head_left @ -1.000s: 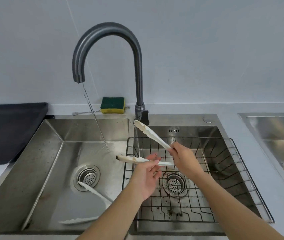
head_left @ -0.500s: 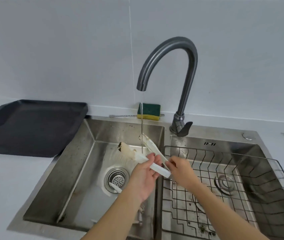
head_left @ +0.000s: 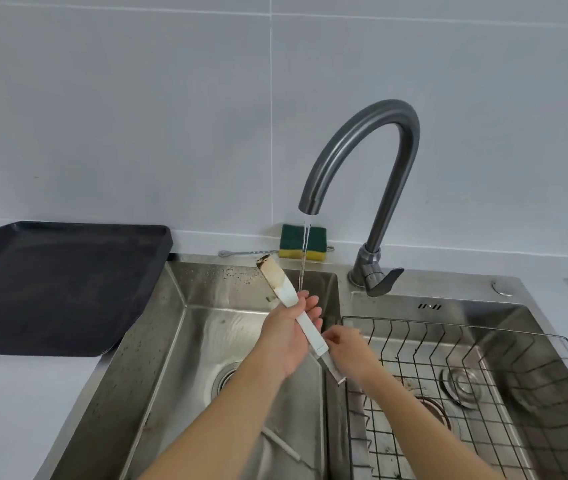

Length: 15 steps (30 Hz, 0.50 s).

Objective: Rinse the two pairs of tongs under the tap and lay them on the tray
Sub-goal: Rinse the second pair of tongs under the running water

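One pair of tongs point(head_left: 285, 289) under one tap point(head_left: 362, 142), gripped by left hand point(head_left: 284, 339) and right hand point(head_left: 349, 355).

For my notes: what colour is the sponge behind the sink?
The sponge is green on top and yellow below; the head view shows it.

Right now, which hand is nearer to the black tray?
Left. The left hand is over the left basin, right of the tray; the right hand is farther right, beside the wire rack.
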Motion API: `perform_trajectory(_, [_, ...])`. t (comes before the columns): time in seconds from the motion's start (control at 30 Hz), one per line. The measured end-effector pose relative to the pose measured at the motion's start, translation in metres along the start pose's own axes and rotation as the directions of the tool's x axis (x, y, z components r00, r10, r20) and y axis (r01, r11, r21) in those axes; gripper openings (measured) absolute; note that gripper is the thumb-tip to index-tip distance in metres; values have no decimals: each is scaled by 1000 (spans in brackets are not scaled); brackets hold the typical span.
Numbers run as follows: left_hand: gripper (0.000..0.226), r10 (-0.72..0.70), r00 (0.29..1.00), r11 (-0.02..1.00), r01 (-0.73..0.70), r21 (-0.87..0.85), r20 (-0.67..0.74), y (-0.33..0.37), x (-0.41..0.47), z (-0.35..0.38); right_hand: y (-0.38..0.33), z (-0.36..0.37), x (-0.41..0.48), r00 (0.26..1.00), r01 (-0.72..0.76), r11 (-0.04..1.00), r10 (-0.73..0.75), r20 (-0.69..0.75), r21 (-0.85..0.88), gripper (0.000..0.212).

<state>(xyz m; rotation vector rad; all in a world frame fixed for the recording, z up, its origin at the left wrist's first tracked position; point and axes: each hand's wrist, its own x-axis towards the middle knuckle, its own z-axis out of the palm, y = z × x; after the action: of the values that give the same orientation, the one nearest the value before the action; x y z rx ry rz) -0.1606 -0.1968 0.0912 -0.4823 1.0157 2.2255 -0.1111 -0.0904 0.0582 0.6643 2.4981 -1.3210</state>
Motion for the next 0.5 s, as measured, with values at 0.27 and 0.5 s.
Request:
perform_trajectory(0.27, [9, 131, 991, 946, -114, 304, -36, -7, 16, 5, -4, -8, 5, 999, -2, 991, -4, 47, 133, 14])
perform_trajectory(0.5, [18, 348, 937, 712, -276, 645, 17, -16, 4, 4, -14, -17, 14, 997, 43, 788, -72, 23, 614, 16])
